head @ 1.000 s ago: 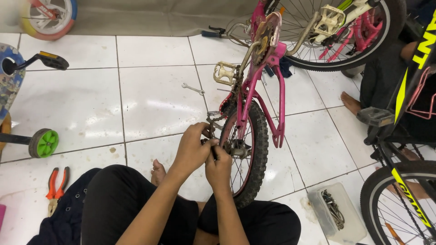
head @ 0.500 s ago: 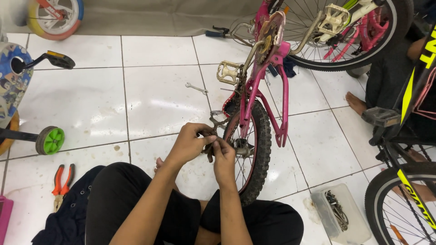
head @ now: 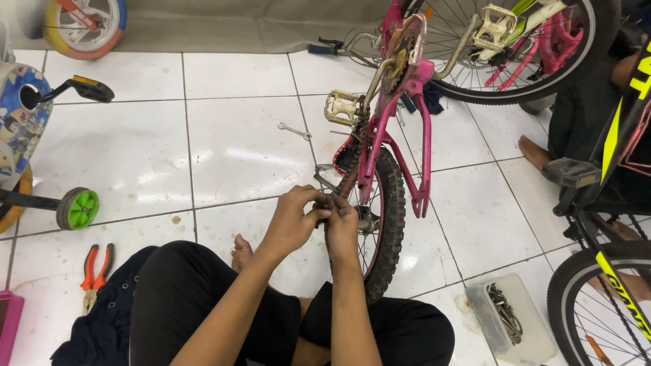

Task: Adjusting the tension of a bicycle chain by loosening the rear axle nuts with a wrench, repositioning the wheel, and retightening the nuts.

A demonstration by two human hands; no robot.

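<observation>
Two hands meet at the rear wheel (head: pixel 383 224) of an upturned pink bicycle (head: pixel 397 115), and that wheel serves as the landmark for everything else. Left hand (head: pixel 290 220) and right hand (head: pixel 342 227) sit side by side, touching, just left of the tyre at about hub height. Their fingers (head: pixel 319 198) are curled narrow around a small dark part at the chain (head: pixel 352 159); what exactly they pinch is too small to tell. The chain runs up from the hands toward the rusty chainring (head: pixel 400 47) above the wheel.

A cream pedal (head: pixel 341 107) sticks out up and left of the wheel, and a small spanner (head: pixel 293 130) lies on the white tiled floor (head: pixel 230 149) farther left of it. Well to the left of the wheel stand a green training wheel (head: pixel 78 209) and, nearer the person's knee, orange-handled pliers (head: pixel 95 271). Right of the wheel, low down, a clear plastic tray (head: pixel 536 342) holds dark metal bits. Beyond it stands a black and yellow bicycle (head: pixel 610 230), and another person's bare foot (head: pixel 532 150) rests on the tiles near it.
</observation>
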